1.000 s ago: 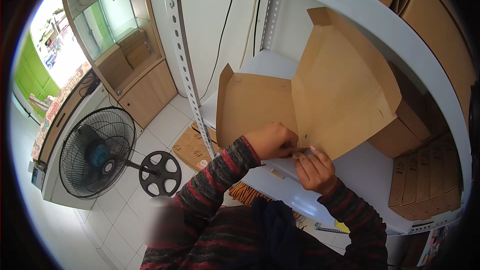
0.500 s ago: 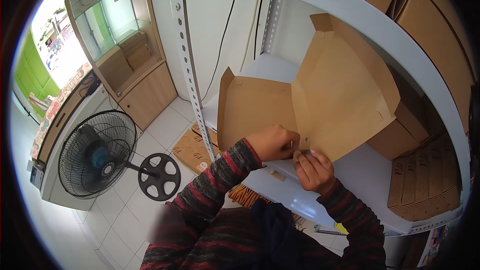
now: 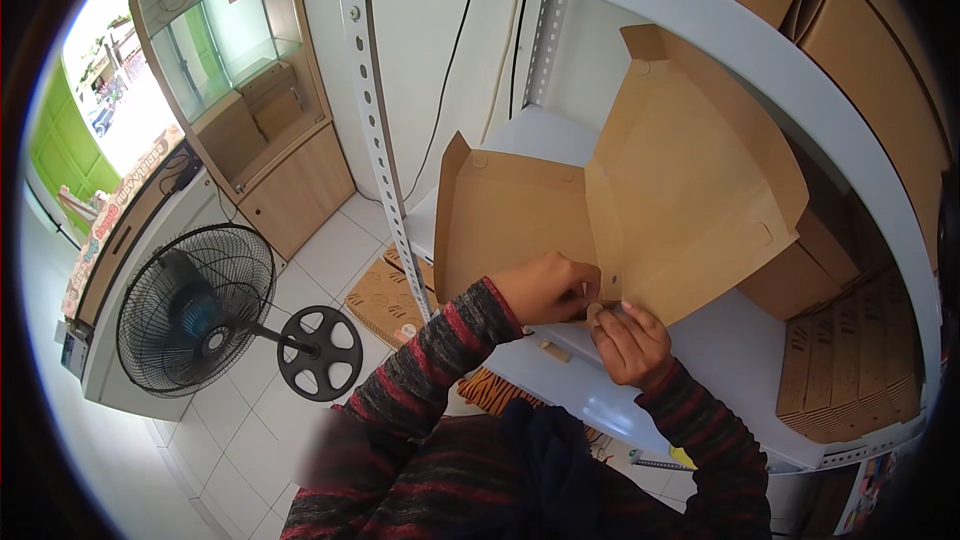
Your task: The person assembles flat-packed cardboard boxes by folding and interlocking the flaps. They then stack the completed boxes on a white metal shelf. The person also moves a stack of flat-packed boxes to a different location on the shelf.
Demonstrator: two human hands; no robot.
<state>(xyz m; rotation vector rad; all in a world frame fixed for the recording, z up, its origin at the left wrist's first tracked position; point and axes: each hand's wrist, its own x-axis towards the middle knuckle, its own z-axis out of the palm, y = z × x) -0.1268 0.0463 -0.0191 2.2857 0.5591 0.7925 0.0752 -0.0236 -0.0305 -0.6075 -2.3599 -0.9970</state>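
Note:
A brown cardboard box (image 3: 515,215) lies opened out on a pale shelf (image 3: 690,355), its lid (image 3: 700,155) raised toward the right. Both hands meet at the box's near corner, by the fold between base and lid. My left hand (image 3: 550,285) is closed over the near edge, thumb and fingers pinching a cardboard flap there. Close beside it, my right hand (image 3: 632,342) pinches the same corner from the near side. The fingertips partly cover the folded flaps. A small cardboard scrap (image 3: 553,351) lies on the shelf below my left hand.
Flat boxes are stacked (image 3: 850,370) at the shelf's right end. Large cartons (image 3: 875,60) stand above the curved metal frame (image 3: 720,10). A perforated post (image 3: 370,110) rises at left. Beyond it are a black fan (image 3: 195,310), a wooden cabinet (image 3: 295,185) and cardboard on the floor (image 3: 382,292).
The box lid has shifted very slightly to the right. Both hands stay at the same corner, with almost no visible movement.

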